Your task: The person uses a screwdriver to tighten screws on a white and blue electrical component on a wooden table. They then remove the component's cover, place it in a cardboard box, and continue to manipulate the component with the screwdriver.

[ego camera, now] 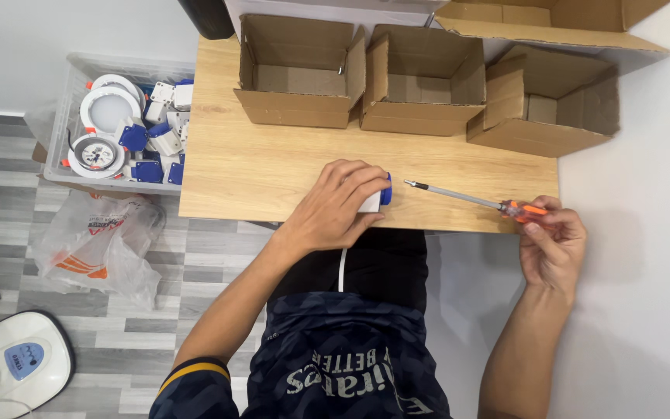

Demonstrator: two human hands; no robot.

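Now | left hand (335, 206) covers white-blue driver box (378, 198) at desk (273, 163) edge | right hand (552, 240) holds screwdriver (467, 198)

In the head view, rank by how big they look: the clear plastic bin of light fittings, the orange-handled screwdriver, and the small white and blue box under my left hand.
1. Clear plastic bin
2. Orange-handled screwdriver
3. Small white and blue box, mostly hidden by the left hand

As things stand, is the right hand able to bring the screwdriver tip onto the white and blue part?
Probably not directly: the left hand covers most of the white and blue part, leaving one end showing. The screwdriver in the right hand points there across bare wooden table.
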